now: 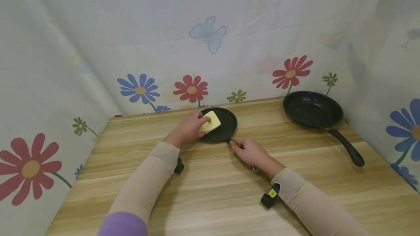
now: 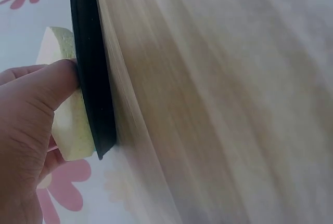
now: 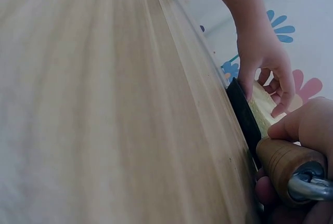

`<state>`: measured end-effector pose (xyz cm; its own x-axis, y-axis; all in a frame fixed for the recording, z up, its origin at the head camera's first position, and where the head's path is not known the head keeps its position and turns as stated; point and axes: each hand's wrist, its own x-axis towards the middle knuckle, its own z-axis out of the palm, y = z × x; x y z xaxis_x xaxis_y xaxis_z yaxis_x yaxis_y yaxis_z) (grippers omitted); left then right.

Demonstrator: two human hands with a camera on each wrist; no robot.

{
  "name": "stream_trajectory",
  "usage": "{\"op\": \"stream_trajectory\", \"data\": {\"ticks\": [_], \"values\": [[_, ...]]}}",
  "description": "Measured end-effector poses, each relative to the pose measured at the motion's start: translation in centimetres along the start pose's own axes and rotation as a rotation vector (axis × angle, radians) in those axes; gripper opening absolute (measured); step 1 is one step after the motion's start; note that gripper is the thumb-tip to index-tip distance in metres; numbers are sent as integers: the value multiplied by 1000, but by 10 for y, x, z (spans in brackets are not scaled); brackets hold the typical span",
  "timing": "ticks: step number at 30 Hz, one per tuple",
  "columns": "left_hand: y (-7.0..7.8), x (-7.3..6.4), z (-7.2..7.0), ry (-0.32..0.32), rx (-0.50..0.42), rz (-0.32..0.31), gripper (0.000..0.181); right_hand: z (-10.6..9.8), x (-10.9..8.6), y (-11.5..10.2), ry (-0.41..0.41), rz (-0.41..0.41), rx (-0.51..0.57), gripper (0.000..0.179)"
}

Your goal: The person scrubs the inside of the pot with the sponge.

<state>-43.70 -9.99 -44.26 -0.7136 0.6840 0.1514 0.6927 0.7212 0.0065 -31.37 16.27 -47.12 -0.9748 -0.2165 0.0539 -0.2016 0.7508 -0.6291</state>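
Note:
A small flat black pan (image 1: 226,125) lies near the table's back edge. My left hand (image 1: 189,126) grips a pale yellow sponge (image 1: 214,120) over the left part of the pan's surface. In the left wrist view the thumb and fingers hold the sponge (image 2: 73,125) by its sides, its face against the pan (image 2: 93,68). My right hand (image 1: 251,152) holds the pan's handle. Up close in the right wrist view, fingers wrap a wooden handle (image 3: 286,164) with a metal ring (image 3: 309,186) at its end.
A larger black frying pan (image 1: 311,110) sits at the table's back right, its handle (image 1: 347,146) pointing toward the front right. The wood-grain table (image 1: 210,192) meets a flower-printed cloth (image 1: 229,65) at the back and sides.

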Motion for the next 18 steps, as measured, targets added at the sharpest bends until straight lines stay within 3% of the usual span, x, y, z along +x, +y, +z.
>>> {"op": "stream_trajectory", "data": {"ticks": [18], "values": [[-15, 6, 1, -9, 35, 65, 50, 5, 1, 5, -5, 9, 21, 47]]}}
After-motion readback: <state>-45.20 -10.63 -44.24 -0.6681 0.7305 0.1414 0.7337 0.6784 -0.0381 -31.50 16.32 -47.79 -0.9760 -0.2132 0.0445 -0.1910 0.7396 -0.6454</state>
